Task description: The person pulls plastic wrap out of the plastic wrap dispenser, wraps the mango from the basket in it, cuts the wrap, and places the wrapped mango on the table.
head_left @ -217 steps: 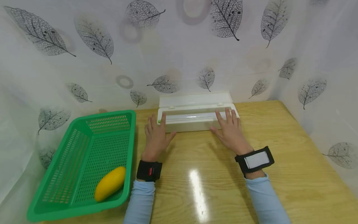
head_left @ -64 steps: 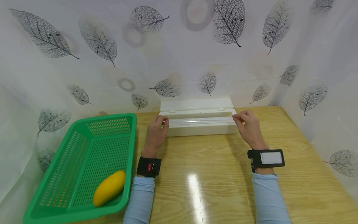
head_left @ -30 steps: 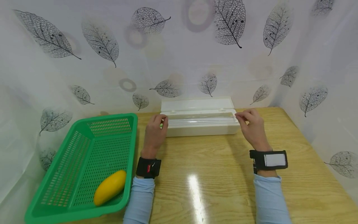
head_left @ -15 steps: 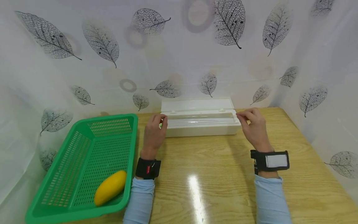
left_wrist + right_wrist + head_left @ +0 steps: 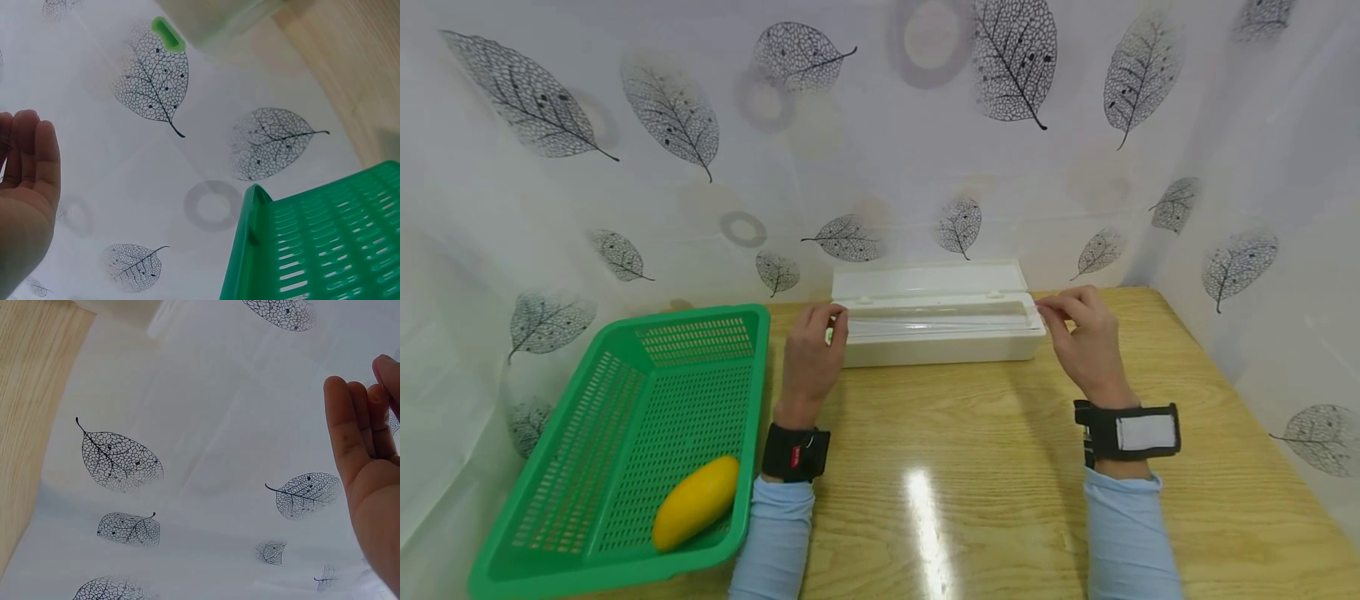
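Observation:
A long white cling film dispenser [image 5: 940, 351] lies at the table's back, its lid [image 5: 928, 282] raised. Clear cling film [image 5: 936, 311] stretches over its opening, showing as a shiny line. At the left end, my left hand [image 5: 809, 362] pinches the film's edge between thumb and forefinger. My right hand [image 5: 1088, 350] pinches the film just beyond the right end, wrist turned inward. In the left wrist view, a green slider [image 5: 167, 35] sticks out from the dispenser's end, and the fingers [image 5: 47, 159] are bent together.
To the left stands a green plastic basket [image 5: 758, 433] holding a yellow mango [image 5: 696, 502], close beside my left forearm. A pale curtain [image 5: 895, 150] with leaf prints hangs right behind the dispenser. The wooden table [image 5: 970, 442] reaches toward me and rightward.
Earlier both hands lay spread on the dispenser; then they pinched the film at its ends. Since then the film has lifted slightly, and my right hand has shifted a little outward to the right.

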The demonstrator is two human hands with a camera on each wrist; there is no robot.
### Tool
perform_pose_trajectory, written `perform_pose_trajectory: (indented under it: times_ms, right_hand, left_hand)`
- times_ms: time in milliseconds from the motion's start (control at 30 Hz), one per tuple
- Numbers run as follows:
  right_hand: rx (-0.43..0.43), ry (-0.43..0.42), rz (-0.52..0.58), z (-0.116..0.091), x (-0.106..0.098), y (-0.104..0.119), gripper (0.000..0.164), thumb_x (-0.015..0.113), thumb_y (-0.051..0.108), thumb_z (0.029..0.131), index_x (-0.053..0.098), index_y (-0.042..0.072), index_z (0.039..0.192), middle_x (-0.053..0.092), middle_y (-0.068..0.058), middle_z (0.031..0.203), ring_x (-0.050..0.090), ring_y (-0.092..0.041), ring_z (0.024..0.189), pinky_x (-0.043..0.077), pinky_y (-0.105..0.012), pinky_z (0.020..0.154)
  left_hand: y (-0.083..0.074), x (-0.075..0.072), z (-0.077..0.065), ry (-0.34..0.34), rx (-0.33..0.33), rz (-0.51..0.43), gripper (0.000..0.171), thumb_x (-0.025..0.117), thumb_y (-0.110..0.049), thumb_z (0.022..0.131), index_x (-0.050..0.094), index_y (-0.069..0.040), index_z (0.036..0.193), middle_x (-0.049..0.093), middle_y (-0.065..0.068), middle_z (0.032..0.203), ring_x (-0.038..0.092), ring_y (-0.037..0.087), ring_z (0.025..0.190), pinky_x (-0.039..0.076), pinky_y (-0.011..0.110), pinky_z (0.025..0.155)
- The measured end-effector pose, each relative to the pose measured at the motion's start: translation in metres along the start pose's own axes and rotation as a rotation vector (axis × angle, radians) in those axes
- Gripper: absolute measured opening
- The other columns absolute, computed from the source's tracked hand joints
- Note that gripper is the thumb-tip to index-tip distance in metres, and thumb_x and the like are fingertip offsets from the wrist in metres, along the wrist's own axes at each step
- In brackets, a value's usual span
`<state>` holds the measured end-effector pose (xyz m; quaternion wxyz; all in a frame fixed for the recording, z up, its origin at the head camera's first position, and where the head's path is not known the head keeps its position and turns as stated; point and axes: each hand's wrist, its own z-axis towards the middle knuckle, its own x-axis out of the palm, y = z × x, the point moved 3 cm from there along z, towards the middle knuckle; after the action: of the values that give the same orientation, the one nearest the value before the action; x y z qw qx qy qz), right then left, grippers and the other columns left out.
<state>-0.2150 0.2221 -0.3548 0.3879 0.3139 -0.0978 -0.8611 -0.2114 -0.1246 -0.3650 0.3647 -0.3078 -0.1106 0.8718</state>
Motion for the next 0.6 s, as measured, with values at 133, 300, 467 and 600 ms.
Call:
perform_pose_trajectory:
  times_ms: [133, 300, 467, 600]
  right_hand:
    - [-0.004, -0.009, 0.001, 0.0006, -0.0011, 0.0014, 0.007, 0.070, -0.012, 0.084, 0.072, -0.009, 0.091, 0.055, -0.022, 0.087, 0.052, -0.014, 0.078, 0.037, -0.008, 0.076]
    - [-0.001, -0.029, 0.002, 0.0012, -0.0024, 0.0030, 0.008, 0.070, -0.012, 0.085, 0.072, -0.009, 0.092, 0.057, -0.021, 0.088, 0.051, -0.008, 0.079, 0.037, -0.009, 0.075]
    - [-0.009, -0.036, 0.008, 0.0022, -0.0046, 0.0061, 0.009, 0.069, -0.012, 0.085, 0.073, -0.007, 0.092, 0.056, -0.020, 0.088, 0.051, -0.011, 0.079, 0.038, -0.012, 0.075]
    - [-0.005, -0.035, 0.013, 0.0027, -0.0060, 0.0082, 0.009, 0.069, -0.011, 0.085, 0.073, -0.007, 0.093, 0.056, -0.020, 0.088, 0.052, -0.011, 0.080, 0.039, -0.012, 0.077]
  left_hand:
    - [-0.0021, -0.0017, 0.0005, -0.002, 0.007, 0.005, 0.009, 0.062, -0.005, 0.096, 0.067, 0.003, 0.096, 0.062, 0.017, 0.090, 0.063, 0.027, 0.076, 0.054, 0.039, 0.065]
    - [-0.0035, -0.0028, 0.0010, -0.009, 0.014, 0.010, 0.010, 0.062, -0.005, 0.096, 0.067, 0.003, 0.096, 0.063, 0.017, 0.091, 0.064, 0.026, 0.077, 0.054, 0.039, 0.066]
    - [-0.0048, -0.0045, 0.0018, -0.012, 0.009, 0.012, 0.010, 0.062, -0.006, 0.096, 0.066, 0.004, 0.097, 0.063, 0.017, 0.092, 0.064, 0.027, 0.078, 0.054, 0.038, 0.067]
    - [-0.0061, -0.0060, 0.0021, -0.012, 0.008, 0.005, 0.010, 0.062, -0.006, 0.097, 0.066, 0.004, 0.097, 0.063, 0.017, 0.093, 0.063, 0.027, 0.079, 0.054, 0.038, 0.068]
